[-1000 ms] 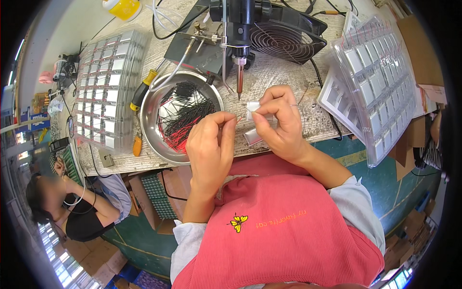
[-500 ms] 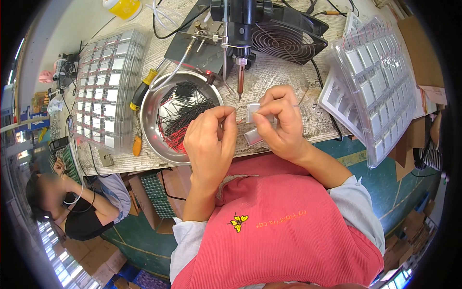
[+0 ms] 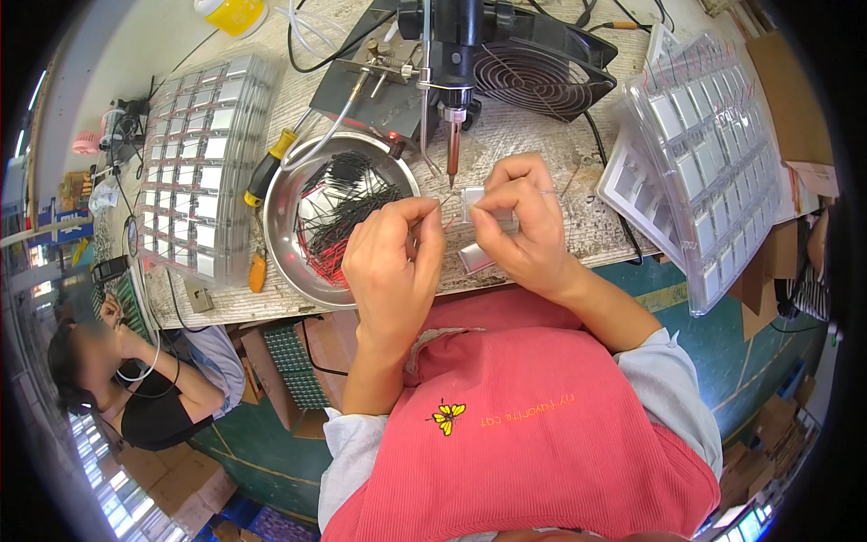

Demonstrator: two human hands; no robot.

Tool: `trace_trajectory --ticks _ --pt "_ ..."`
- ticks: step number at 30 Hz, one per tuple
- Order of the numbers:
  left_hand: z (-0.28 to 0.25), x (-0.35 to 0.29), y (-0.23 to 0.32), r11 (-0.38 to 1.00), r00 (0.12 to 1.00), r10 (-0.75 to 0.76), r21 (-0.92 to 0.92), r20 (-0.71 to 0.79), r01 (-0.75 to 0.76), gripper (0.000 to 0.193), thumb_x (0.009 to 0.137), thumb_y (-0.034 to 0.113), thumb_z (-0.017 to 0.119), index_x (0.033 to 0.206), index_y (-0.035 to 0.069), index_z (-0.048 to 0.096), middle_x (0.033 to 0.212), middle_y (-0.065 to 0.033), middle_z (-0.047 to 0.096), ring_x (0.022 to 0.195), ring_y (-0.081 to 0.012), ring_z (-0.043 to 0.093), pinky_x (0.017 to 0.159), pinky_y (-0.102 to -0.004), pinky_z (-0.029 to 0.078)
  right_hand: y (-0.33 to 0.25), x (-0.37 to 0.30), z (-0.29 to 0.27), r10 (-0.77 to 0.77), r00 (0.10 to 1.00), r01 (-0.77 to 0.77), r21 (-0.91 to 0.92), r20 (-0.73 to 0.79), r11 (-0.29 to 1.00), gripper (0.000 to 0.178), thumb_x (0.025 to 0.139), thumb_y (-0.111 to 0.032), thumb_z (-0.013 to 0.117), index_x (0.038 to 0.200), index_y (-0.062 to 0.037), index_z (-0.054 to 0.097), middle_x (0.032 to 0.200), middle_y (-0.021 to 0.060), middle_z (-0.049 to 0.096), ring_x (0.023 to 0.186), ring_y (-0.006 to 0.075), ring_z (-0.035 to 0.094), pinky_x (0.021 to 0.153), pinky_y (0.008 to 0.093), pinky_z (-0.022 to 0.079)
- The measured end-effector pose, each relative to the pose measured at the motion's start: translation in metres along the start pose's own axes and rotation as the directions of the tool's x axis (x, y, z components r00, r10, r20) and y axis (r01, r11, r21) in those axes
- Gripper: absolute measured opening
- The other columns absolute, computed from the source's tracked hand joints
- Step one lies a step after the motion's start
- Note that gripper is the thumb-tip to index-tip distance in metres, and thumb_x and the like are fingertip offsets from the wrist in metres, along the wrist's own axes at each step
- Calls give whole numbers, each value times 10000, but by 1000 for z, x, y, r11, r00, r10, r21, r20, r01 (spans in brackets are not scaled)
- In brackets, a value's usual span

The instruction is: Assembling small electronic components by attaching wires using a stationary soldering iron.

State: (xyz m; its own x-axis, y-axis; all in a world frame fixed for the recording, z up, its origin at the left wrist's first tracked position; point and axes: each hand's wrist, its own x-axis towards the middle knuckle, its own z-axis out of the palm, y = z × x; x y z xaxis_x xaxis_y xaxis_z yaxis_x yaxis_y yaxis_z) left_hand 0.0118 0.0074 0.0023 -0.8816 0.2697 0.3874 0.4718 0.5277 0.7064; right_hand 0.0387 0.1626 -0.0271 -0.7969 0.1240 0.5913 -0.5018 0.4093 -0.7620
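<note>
Steel bowl of black and red wires is sitting on the worktop, just left of where I'm working. I'm pinching a thin wire in my left hand, thumb and forefinger closed on it. My right hand is gripping a small clear square part by its edges. Both are meeting right under the tip of the fixed soldering iron, which is hanging from its stand.

Judging by that, I'm lining the wire end up against the part for soldering. Next move calls for holding both steady and bringing the joint exactly to the iron tip, keeping my fingers off it. A second clear piece is lying on the worktop below my right hand.

Worktop is a worn, pale board. A black fan is sitting behind the iron, clear trays of square parts to the left and more trays to the right, and a yellow-handled screwdriver beside the bowl. Another person is sitting low at the left, with cardboard boxes on the floor.
</note>
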Motion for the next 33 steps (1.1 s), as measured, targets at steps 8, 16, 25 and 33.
trace_trajectory --ticks 8,16,25,33 --pt "2 6 -1 999 999 45 23 -10 -45 112 768 24 678 856 53 616 684 -15 587 514 -156 490 539 -306 379 2 5 1 -42 999 42 -20 -8 999 161 734 52 654 848 -4 555 909 120 489 757 193 509 598 268 467" --pt "-2 9 0 998 999 42 41 30 -43 85 826 20 657 905 -2 634 705 -11 581 561 -60 444 511 -213 374 3 8 1 -32 999 32 7 1 999 169 725 51 659 852 -7 563 901 118 494 762 201 518 605 270 478" --pt "-4 11 3 999 998 38 28 42 -39 81 823 24 659 896 -2 634 713 -21 588 555 -69 438 506 -222 368 1 8 2 -94 996 94 -18 2 995 196 708 56 672 851 -27 568 922 116 491 679 191 518 580 277 452" --pt "-3 12 1 998 996 50 32 68 -53 87 817 20 660 894 -9 633 719 -37 599 552 -76 462 511 -226 391 2 6 2 -118 993 118 -67 0 991 220 679 58 683 842 -35 568 909 109 500 702 208 540 587 280 460"
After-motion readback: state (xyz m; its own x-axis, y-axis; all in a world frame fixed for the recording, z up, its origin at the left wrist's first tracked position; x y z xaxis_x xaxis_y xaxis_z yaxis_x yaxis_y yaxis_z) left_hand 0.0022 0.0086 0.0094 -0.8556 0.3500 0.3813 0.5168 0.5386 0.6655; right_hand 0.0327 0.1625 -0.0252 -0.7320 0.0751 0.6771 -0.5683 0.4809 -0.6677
